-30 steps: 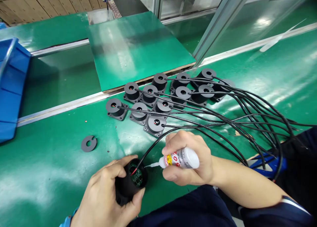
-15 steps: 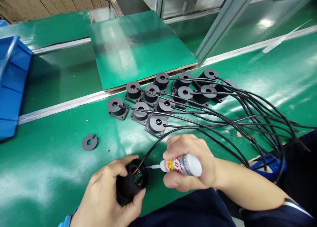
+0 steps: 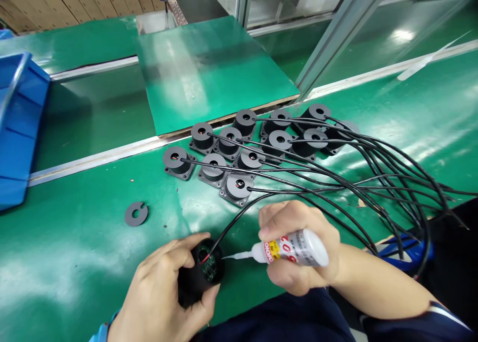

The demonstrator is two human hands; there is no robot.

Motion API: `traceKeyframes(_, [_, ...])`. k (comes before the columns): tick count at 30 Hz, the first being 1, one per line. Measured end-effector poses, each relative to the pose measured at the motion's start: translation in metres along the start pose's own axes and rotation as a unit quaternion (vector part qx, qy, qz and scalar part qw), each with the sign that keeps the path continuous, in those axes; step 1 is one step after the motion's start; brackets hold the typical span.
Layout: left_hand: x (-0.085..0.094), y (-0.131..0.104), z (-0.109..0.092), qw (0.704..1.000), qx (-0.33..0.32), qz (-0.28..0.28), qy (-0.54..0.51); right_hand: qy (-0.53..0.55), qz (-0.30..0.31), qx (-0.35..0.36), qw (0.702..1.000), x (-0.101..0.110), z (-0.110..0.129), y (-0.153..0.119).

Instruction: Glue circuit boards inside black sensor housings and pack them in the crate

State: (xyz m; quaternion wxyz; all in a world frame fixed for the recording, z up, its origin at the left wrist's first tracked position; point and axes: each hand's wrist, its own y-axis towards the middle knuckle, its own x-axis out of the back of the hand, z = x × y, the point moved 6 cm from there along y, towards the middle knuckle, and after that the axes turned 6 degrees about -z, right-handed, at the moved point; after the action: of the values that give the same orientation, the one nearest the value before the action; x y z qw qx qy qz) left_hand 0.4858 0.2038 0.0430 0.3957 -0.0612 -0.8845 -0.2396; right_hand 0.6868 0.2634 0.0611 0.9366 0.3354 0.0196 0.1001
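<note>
Exposing green circuitry, the black housing leans in the left hand.

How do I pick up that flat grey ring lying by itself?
Try coming straight down from above and pinching the outer rim of the grey ring between finger and thumb, on opposite sides. It lies flat on the green bench, so getting under it looks hard, but nothing touches its rim. I'd keep off the slot, where the ring has a gap.

Left hand gripping a black cylindrical housing, green circuit board inside, right hand holding a white glue bottle, nozzle at the housing's rim, notched gray ring flat on the green bench
</note>
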Motion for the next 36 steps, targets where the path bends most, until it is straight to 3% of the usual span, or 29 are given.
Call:
traceKeyframes(7, [-0.002,0.0,-0.001,0.999,-0.048,0.003,0.007,-0.015,0.032,0.038,0.999,-0.002,0.006,0.002])
traceKeyframes(21, [-0.002,-0.002,-0.002,0.998,-0.053,0.0,0.029,-0.011,0.063,0.028,0.998,-0.005,0.005,0.0])
traceKeyframes(30, [0.0,0.001,-0.009,0.992,-0.109,-0.012,0.066,-0.017,0.064,0.039,0.997,-0.006,0.007,0.002])
traceKeyframes(36, [-0.001,0.0,-0.009,0.99,-0.113,-0.001,0.09,-0.017,0.06,0.048,0.997,-0.007,0.009,0.003])
